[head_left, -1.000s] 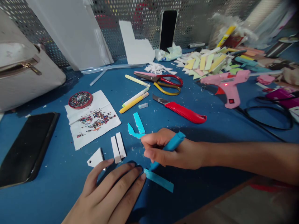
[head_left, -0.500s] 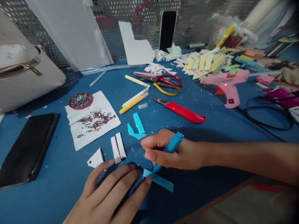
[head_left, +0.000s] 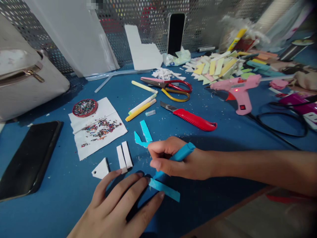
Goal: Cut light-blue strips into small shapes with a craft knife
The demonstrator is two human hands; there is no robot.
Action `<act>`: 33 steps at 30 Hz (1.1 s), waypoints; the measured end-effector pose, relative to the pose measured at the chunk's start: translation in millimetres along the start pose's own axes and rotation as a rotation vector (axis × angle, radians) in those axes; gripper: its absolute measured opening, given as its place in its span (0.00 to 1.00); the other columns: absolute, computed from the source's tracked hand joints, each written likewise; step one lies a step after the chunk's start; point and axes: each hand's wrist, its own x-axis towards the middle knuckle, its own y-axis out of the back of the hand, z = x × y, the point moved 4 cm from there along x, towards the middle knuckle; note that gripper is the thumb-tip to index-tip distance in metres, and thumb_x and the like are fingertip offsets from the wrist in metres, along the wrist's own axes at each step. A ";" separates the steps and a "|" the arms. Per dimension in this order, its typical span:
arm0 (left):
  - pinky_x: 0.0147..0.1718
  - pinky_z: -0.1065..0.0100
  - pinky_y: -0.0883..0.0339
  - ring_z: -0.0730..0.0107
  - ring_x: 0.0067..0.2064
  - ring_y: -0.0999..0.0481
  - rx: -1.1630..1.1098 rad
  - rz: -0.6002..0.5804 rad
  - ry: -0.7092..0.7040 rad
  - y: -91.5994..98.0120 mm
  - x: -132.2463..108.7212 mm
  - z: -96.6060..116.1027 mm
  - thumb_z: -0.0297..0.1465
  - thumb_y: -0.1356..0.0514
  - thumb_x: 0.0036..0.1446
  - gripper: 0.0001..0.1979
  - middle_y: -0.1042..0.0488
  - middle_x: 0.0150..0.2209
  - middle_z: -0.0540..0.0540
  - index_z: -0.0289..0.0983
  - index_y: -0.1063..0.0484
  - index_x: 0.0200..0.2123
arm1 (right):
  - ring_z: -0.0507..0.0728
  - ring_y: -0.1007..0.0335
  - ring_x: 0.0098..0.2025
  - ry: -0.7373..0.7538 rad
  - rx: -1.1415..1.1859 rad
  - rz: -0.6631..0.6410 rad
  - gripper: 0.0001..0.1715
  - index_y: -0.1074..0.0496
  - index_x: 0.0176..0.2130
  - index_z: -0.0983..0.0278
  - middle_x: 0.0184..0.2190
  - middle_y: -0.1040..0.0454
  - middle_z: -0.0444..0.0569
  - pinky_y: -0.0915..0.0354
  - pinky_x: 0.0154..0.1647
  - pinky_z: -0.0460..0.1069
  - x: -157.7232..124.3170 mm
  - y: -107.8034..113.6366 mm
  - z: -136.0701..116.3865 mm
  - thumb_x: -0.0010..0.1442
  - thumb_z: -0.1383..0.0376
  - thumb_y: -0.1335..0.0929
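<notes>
My right hand (head_left: 177, 158) is closed around a blue marker (head_left: 183, 152), its tip down at the upper edge of a blue-coloured strip (head_left: 165, 190). With fingers spread, my left hand (head_left: 121, 205) lies on the table, and its fingertips touch the left end and lower edge of that strip. Two white strips (head_left: 124, 157) sit side by side just above my left index finger. A white piece with a small hole (head_left: 100, 168) lies left of them. Beyond the right hand are two blue cut pieces (head_left: 146, 130).
A red utility knife (head_left: 195, 119), scissors (head_left: 177, 94) and several markers (head_left: 141, 109) lie beyond my hands. At right rests a pink glue gun (head_left: 241, 91) with its cord. Beads on paper (head_left: 111, 109) and a dark phone (head_left: 29, 158) occupy the left.
The marker's tip has moved slightly left and up, off the strip's face to its upper edge. The strip has shifted slightly left, and my left fingers have moved a little along it.
</notes>
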 end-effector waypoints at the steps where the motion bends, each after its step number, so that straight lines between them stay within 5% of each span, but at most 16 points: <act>1: 0.64 0.52 0.58 0.65 0.56 0.31 -0.001 -0.002 0.000 0.7 0.1 0.4 0.53 0.57 0.65 0.26 0.25 0.48 0.48 0.52 0.28 0.53 | 0.46 0.53 0.25 -0.001 0.005 0.001 0.17 0.42 0.28 0.65 0.22 0.47 0.37 0.51 0.23 0.42 0.0 0.0 0.0 0.66 0.62 0.35; 6: 0.64 0.54 0.55 0.68 0.50 0.29 -0.023 0.018 0.046 2.7 1.8 0.9 0.52 0.58 0.66 0.25 0.26 0.41 0.49 0.53 0.27 0.52 | 0.46 0.52 0.25 -0.001 -0.003 -0.029 0.19 0.43 0.27 0.65 0.21 0.47 0.37 0.52 0.23 0.43 0.4 -0.9 -0.6 0.65 0.61 0.34; 33: 0.63 0.54 0.54 0.69 0.46 0.29 -0.057 0.013 0.070 2.2 2.8 1.0 0.52 0.58 0.67 0.25 0.29 0.37 0.50 0.53 0.27 0.51 | 0.46 0.51 0.24 -0.003 -0.008 -0.045 0.20 0.42 0.26 0.65 0.21 0.45 0.37 0.52 0.23 0.42 1.5 -2.4 -0.9 0.64 0.61 0.33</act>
